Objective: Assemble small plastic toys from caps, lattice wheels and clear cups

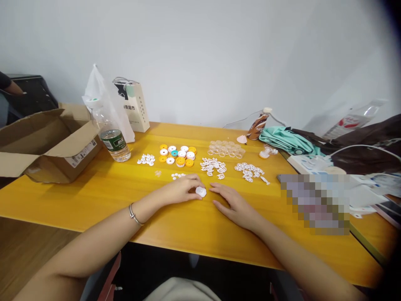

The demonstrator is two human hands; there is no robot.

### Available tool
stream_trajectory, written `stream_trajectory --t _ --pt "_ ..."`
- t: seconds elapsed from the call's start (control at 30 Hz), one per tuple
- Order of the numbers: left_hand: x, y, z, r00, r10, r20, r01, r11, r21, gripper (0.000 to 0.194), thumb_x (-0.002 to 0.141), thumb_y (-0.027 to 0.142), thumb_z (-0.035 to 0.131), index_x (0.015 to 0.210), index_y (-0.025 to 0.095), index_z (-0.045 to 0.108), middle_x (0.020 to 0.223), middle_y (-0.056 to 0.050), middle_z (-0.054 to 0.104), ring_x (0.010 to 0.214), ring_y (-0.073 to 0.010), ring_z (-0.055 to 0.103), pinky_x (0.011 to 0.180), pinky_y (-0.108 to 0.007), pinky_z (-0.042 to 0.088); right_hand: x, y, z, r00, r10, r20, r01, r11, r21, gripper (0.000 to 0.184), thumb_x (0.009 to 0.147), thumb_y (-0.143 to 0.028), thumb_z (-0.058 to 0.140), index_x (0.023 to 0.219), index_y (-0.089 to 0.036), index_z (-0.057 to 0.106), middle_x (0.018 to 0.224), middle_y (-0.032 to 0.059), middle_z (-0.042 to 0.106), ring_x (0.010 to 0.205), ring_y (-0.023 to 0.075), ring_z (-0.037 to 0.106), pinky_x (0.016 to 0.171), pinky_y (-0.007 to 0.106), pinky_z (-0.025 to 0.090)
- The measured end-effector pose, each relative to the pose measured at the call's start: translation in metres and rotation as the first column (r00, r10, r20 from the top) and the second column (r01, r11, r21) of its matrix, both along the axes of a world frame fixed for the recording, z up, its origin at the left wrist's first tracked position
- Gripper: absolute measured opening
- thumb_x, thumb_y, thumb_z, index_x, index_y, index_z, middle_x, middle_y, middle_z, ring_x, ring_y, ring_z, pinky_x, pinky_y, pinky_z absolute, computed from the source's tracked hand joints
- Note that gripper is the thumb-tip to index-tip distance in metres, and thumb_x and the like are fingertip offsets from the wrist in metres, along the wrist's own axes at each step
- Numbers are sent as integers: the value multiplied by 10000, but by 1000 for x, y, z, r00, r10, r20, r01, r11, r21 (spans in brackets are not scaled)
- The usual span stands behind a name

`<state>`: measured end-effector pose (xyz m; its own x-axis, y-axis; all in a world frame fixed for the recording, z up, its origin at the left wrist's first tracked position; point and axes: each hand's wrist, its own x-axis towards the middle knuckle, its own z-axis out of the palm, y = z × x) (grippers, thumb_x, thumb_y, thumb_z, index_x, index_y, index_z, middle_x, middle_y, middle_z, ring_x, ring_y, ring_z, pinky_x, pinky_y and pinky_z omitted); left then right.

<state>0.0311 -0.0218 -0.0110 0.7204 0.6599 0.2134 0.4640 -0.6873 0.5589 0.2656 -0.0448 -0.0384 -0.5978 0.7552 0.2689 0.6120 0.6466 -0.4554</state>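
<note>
My left hand (184, 189) grips a small round white plastic piece (201, 192) between thumb and fingers, just above or on the yellow wooden table (175, 225). To its right, my right hand (230, 202) rests with fingers apart and nothing in them, close to the piece. Beyond my left hand sit small white parts (178, 176) and tiny clear rings (158, 173). Farther back are orange, white and teal round discs (181, 161), and white knob-like pieces (146, 159) to their left. White openwork parts (214, 166) lie beyond my hands, with another group (248, 170) to the right.
Clear round cups (227, 149) stand at the back. On the left are an open cardboard box (59, 154), a water bottle (114, 144) and a paper bag (136, 106). A brown drink bottle (258, 125), teal cloth (282, 140) and power strip (302, 164) are right.
</note>
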Motion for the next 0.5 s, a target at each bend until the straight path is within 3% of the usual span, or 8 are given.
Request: stream_trajectory --t 0.27,0.5 --pt "16 -3 -12 994 88 71 -89 996 11 367 790 282 590 1137 205 498 1005 -58 583 916 -169 548 826 -319 438 -10 7 0 994 14 -105 -13 1000 14 350 820 -352 526 1156 -256 505 1196 66 570 1109 225 525 951 422 419" --pt "18 -6 -18 975 47 216 -20 992 -126 252 805 228 557 1042 181 485 1051 -78 559 963 -149 569 862 -314 464 -13 10 1 989 11 -147 -12 1000 -6 280 823 -335 525 1089 -249 544 1158 66 590 1071 220 550 926 410 439"
